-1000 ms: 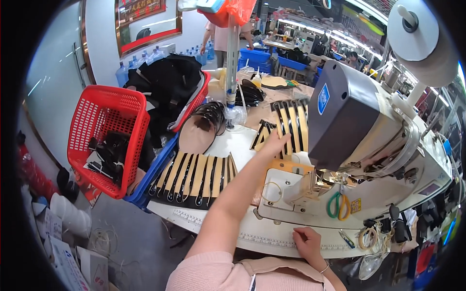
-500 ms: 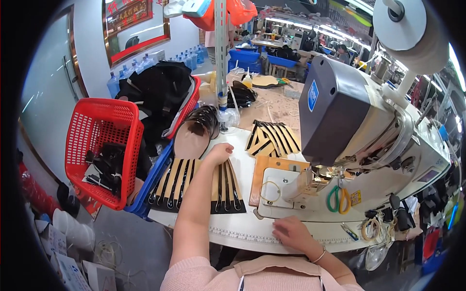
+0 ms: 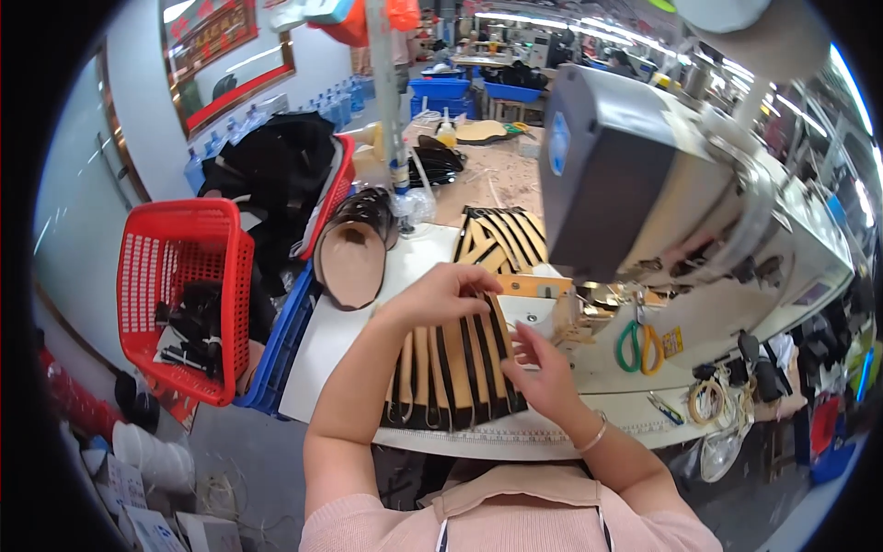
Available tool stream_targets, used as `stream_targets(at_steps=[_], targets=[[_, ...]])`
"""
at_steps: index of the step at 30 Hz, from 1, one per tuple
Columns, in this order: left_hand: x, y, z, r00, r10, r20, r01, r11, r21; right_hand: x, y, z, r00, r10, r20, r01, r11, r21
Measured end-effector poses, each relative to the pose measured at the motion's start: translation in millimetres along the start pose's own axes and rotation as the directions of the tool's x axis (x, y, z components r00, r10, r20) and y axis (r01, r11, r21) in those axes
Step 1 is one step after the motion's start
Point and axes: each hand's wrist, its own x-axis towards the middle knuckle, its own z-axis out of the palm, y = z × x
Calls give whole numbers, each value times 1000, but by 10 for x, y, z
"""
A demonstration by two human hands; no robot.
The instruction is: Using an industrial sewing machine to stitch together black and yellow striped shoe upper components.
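A tan panel with black stripes (image 3: 451, 368) lies in front of me, near the table's ruled front edge. My left hand (image 3: 446, 293) is over its upper end with curled fingers, holding it at the top; the fingertips are partly hidden. Beside the panel's right edge is my right hand (image 3: 547, 368), thumb and fingers apart, close to or touching that edge. More striped tan and black pieces (image 3: 501, 235) lie farther back. Just right of my hands stands a sewing machine (image 3: 625, 175) with an orange-brown plate (image 3: 533, 285) at its bed.
A stack of sole-shaped pieces with dark tops (image 3: 354, 267) is at the left of the white table (image 3: 317, 354). A red basket (image 3: 241, 304) of black scraps stands farther left. Green- and yellow-handled scissors (image 3: 651, 350) hang by the machine. A metal post (image 3: 386, 101) rises behind.
The striped panel has moved right, from the table's left side to in front of me, along with my left hand. My right hand has risen to its right edge. The view has shifted slightly.
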Motion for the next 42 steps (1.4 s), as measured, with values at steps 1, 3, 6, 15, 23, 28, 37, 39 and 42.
stream_targets(at_steps=[1, 3, 6, 15, 23, 28, 37, 39, 42], targets=[[-9, 100, 105, 999, 19, 41, -15, 996, -86, 65, -86, 3, 998, 64, 5, -64, 994, 91], [7, 161, 339, 999, 34, 11, -31, 986, -166, 54, -81, -96, 994, 103, -30, -99, 989, 111], [25, 325, 439, 996, -59, 65, 54, 995, 84, -43, -33, -276, 983, 154, -103, -123, 958, 260], [430, 501, 750, 962, -223, 156, 269, 866, -421, -39, -223, -693, 893, 380, 243, -399, 414, 818], [571, 556, 670, 907, -386, 168, 419, 790, -447, 79, -315, -644, 907, 329, 262, -363, 301, 882], [627, 352, 681, 919, -347, 186, 393, 790, -470, 57, -214, -613, 916, 366, 164, -309, 382, 871], [621, 432, 661, 941, -320, 108, 337, 886, -319, 56, -126, -550, 922, 384, 46, -229, 445, 866], [592, 547, 652, 953, -278, 118, 302, 890, -342, 46, -131, -572, 930, 365, 44, -230, 483, 845], [595, 494, 673, 981, -169, 90, 191, 892, -409, 46, -112, -548, 922, 386, 10, -219, 503, 836]])
